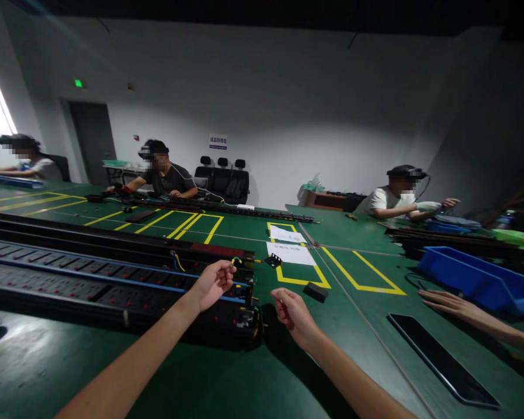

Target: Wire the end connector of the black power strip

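Observation:
Long black power strips (113, 302) with rows of sockets and red dots lie side by side on the left, their ends toward the middle. My left hand (213, 285) is above these ends, thumb and fingers pinched on a short yellow-green wire (236, 260). To the right of the strip ends, my right hand (293, 314) is closed with thumb and forefinger together; whatever may be between them is too small to make out. A small black end piece (274, 260) with holes sits beyond my hands, beside a yellow wire. More yellow and blue wires (177, 262) stick up from a strip.
A black block (315, 291) and printed papers (290, 254) lie on the green table (353, 331). At right are a dark tablet or phone (441, 361), a blue bin (471, 279) and another person's hand (454, 308). Several co-workers sit across the table.

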### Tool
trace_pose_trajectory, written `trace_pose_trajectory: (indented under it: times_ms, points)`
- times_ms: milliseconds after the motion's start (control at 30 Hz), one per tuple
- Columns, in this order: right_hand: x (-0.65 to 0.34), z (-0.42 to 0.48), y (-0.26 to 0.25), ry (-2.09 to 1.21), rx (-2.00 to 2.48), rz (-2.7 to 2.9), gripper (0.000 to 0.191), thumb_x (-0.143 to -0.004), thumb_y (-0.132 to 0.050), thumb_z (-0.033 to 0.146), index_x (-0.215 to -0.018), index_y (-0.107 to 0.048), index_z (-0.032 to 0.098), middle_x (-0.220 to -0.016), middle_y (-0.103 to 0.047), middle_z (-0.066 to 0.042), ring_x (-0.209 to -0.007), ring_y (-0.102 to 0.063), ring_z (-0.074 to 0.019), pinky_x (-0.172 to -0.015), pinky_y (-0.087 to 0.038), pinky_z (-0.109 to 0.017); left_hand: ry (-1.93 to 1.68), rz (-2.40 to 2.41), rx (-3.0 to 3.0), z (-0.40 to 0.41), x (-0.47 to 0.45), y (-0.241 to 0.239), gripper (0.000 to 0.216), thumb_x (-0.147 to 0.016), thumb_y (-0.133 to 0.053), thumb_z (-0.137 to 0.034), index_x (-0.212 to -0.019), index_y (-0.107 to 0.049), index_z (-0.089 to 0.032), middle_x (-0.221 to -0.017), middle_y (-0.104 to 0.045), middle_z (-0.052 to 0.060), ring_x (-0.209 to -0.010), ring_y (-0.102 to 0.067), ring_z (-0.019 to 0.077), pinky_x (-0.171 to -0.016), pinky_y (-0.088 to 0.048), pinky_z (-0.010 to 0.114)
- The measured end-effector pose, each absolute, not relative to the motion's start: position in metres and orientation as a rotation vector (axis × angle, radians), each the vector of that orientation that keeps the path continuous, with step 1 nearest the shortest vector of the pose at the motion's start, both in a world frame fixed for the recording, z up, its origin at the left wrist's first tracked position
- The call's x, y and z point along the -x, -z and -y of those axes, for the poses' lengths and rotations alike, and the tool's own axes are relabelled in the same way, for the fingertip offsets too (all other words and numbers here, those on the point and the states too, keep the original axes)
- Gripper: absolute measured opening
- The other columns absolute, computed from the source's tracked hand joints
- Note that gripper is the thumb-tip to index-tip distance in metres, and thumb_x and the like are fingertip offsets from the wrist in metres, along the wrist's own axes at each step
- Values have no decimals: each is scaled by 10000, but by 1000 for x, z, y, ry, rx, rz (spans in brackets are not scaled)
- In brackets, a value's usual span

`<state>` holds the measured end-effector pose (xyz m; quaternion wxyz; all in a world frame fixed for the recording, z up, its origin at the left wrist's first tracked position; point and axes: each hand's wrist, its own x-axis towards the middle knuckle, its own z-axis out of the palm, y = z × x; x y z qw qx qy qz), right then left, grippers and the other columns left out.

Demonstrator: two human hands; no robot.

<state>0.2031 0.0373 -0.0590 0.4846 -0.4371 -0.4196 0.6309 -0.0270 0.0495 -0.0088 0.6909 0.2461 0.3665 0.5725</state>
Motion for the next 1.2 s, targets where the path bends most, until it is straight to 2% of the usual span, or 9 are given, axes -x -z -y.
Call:
trace_pose_trajectory:
  times_ms: [1200]
  points:
    - [-203, -37, 59, -1509, 1103, 1072, 264, -612, -713, 364, -750, -591, 175, -525, -435, 85, -425, -344, -45, -389, -176, -183, -1270, -813, -559, -48, 26, 7, 91, -813, -602, -91, -726, -626, -103, -690, -633, 29, -504, -534, 58, -500, -487, 176]
